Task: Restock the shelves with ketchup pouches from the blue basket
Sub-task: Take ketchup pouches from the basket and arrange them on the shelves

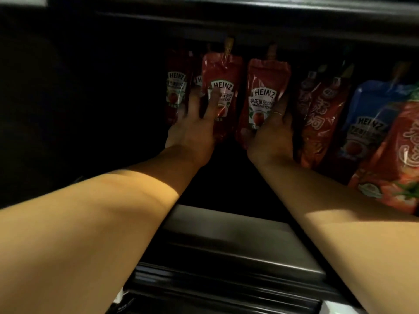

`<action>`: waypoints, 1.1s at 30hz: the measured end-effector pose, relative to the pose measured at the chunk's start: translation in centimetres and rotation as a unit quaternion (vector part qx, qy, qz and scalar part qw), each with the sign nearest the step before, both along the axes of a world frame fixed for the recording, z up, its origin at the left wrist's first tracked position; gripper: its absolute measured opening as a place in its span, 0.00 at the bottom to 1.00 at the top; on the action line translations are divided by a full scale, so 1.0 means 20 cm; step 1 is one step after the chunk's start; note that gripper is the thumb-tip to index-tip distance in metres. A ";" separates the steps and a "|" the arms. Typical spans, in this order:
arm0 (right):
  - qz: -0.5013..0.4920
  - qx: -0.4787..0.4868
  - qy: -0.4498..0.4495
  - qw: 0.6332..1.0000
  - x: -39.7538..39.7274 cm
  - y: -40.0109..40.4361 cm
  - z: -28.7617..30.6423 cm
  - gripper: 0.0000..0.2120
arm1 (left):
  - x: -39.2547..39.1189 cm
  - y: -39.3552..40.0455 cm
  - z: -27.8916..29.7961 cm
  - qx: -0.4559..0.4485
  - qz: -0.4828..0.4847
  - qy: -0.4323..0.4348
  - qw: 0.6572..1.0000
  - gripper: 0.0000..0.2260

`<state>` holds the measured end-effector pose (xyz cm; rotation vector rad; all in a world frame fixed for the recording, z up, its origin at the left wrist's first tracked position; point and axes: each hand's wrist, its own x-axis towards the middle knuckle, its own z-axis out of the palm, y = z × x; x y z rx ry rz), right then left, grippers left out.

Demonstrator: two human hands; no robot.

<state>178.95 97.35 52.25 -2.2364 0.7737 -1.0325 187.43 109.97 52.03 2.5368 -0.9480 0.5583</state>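
You are looking into a very dim shelf recess. Warm yellow light falls on both forearms nearest you, and a hard shadow edge crosses each arm partway up. Beyond that edge your left hand and right hand sit in shade, their outlines soft. Just past the fingertips, the ketchup pouches catch faint glossy highlights on creased foil. Left of the left hand everything sinks into near black. Right of the right hand, the blue pouch looks grainy and slightly smeared. The shelf edge below your wrists shows a dull grey sheen and bows with wide-angle distortion.
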 end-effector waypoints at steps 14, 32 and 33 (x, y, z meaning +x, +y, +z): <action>-0.018 -0.094 0.109 0.989 0.02 0.01 -0.04 0.43 | 0.06 -0.05 -0.02 0.011 -0.090 0.097 0.991 0.46; -0.021 -0.053 0.001 0.998 0.10 -0.07 0.00 0.41 | 0.09 -0.07 0.02 -0.297 -0.055 0.139 0.943 0.34; -0.012 -0.043 0.003 0.999 0.09 -0.06 0.01 0.42 | 0.08 -0.04 0.04 -0.294 -0.035 0.128 0.947 0.33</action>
